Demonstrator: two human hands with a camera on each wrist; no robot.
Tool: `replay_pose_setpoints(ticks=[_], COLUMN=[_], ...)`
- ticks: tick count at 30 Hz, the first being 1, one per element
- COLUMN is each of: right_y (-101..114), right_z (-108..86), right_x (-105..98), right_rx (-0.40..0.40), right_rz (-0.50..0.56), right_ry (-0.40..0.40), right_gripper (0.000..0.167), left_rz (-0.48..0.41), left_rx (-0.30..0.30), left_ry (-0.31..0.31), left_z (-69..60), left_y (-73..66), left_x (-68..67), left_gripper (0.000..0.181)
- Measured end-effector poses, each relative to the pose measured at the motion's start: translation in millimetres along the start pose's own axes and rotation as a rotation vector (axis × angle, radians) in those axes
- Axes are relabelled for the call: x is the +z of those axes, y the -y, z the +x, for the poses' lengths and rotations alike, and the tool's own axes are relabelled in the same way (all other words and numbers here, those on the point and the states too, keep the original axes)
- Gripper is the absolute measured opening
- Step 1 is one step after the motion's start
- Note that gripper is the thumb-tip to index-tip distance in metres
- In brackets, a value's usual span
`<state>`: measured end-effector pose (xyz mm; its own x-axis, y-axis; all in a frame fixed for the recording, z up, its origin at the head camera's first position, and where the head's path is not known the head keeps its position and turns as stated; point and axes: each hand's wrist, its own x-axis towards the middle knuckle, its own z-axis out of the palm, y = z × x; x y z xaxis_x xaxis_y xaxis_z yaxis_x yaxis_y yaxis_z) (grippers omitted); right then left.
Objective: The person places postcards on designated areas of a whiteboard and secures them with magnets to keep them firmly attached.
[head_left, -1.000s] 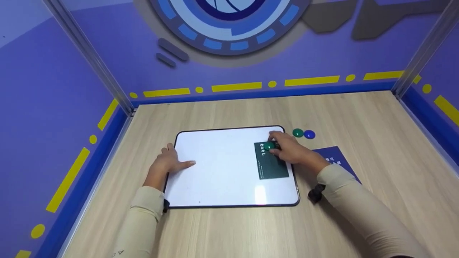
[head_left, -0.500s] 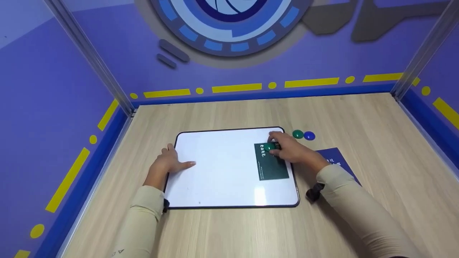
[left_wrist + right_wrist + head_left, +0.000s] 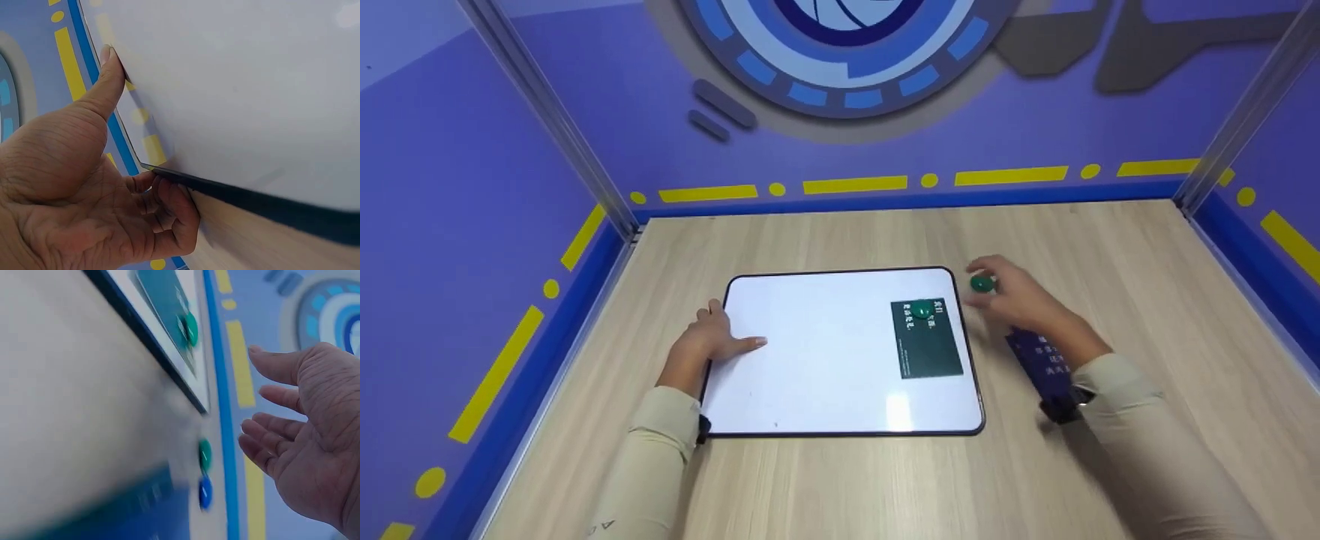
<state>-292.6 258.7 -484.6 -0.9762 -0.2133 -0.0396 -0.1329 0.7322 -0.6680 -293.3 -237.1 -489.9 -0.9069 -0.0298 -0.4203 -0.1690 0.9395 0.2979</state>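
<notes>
My left hand [image 3: 706,337] grips the left edge of a whiteboard [image 3: 817,360], its thumb on the white face and the other fingers curled at the edge in the left wrist view. Near the board's upper right corner lies a dark green card [image 3: 931,352], with a round green magnet [image 3: 921,309] on its top part. Just right of the board, my right hand [image 3: 1020,300] hovers with fingers spread around a second green magnet [image 3: 982,284]. The right wrist view shows that hand holding nothing. A blue magnet [image 3: 205,492] sits beside the second green one, hidden in the head view.
A dark blue card [image 3: 1046,367] with white writing lies right of the board, partly under my right forearm. Patterned blue-purple panels [image 3: 840,165] enclose the wooden table [image 3: 825,487] at the back and sides.
My right hand has let go of the green magnet on the green card and moved right, over to the magnets on the table. The left hand keeps its hold on the whiteboard.
</notes>
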Motion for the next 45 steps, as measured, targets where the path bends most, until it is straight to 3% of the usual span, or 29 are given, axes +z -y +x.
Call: replay_pose_setpoints(ticks=[7,17,27,36,45], right_y=[-31.3,-74.1,-78.3,-70.7,-70.9], right_z=[-38.0,-67.7,-73.2,-65.1,-62.5], right_x=[-38.5,-48.2,-50.0,-50.6,-52.1], right_rx=[0.088,0.154,0.257,0.284,0.288], right_rz=[-0.055,-0.148,-0.21,-0.206,-0.171], right_ry=[-0.034,0.033,0.104,0.196,0.238], right_gripper=[0.066,0.068,0.098,0.075,0.078], left_rz=[-0.003,0.005,0.008,0.021,0.022], left_rx=[-0.001,-0.003,0.001,0.012,0.019], left_ry=[0.01,0.011,0.011,0.001,-0.01], left_z=[1.1,1.9,1.0,2.7,1.2], left_y=[2.2,1.4,1.6,2.2,3.5], left_x=[-0.2,-1.0,-2.5,-2.9,-0.6], left_gripper=[0.126,0.126,0.126,0.127,0.125])
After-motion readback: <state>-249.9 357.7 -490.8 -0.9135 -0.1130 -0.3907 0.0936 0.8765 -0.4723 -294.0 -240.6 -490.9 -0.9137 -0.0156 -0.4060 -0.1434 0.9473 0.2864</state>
